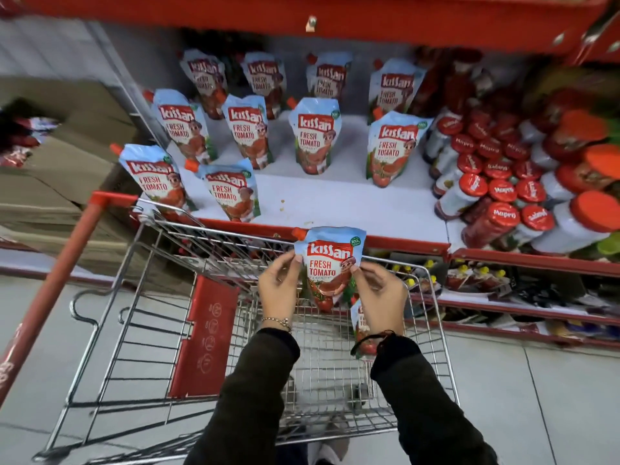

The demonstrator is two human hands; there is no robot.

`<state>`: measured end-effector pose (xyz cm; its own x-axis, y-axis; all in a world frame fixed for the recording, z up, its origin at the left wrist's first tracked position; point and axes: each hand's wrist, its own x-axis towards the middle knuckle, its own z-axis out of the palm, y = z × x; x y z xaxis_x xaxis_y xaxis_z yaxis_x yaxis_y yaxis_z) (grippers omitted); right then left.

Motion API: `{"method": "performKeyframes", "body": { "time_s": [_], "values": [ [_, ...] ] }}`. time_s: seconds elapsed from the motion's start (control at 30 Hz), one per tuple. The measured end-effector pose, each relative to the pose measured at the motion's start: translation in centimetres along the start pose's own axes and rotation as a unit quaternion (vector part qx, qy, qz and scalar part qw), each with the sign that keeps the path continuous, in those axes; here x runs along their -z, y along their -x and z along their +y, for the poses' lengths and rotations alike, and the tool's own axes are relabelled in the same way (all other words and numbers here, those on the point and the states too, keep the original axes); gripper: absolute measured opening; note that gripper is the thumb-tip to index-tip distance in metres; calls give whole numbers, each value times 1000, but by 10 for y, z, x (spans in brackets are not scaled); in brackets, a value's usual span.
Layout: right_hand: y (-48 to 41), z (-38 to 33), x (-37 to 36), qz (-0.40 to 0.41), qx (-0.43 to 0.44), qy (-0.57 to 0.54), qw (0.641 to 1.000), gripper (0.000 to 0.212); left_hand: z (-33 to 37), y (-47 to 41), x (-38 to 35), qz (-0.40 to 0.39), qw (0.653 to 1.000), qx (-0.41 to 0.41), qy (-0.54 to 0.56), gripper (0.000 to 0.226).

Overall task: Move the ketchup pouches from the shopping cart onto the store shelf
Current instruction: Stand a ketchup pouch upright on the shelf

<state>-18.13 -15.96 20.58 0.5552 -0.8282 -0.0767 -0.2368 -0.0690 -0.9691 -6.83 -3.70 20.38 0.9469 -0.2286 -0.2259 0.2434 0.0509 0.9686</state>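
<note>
A blue-and-red Kissan ketchup pouch [330, 265] is held upright above the wire shopping cart [161, 323], just below the shelf's red front edge. My left hand [278, 290] pinches its left side and my right hand [380, 293] pinches its right side. Another pouch [360, 325] lies in the cart under my right wrist, partly hidden. Several matching pouches [313, 134] stand in rows on the white store shelf [352, 203], mostly on its left and back.
Red-capped Mapro jars [496, 193] crowd the shelf's right side. A red shelf [302, 18] hangs above. Lower shelves hold yellow-capped bottles [469, 273]. The cart's red handle [57, 273] runs at left, with cardboard boxes [67, 182] behind it.
</note>
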Motion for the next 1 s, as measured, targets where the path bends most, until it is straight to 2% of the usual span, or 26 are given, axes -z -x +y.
{"method": "performKeyframes", "body": {
  "time_s": [0.27, 0.47, 0.57, 0.63, 1.0],
  "values": [
    [-54, -52, -33, 37, 62, 46, 996, 12, 56, -59, -12, -5, 999, -45, 8, 14],
    [-86, -74, -45, 48, 79, 70, 993, 15, 66, -92, -15, -16, 998, -49, 28, 9],
    [-98, -77, -47, 52, 76, 65, 994, 14, 71, -97, -23, -19, 997, -56, 39, 14],
    [-105, -77, -51, 50, 72, 65, 994, 15, 74, -101, -29, -19, 997, -66, 30, 10],
    [-121, -60, -65, 23, 33, 60, 997, 17, 67, -114, -37, -9, 996, -63, -56, 8]
  ]
}}
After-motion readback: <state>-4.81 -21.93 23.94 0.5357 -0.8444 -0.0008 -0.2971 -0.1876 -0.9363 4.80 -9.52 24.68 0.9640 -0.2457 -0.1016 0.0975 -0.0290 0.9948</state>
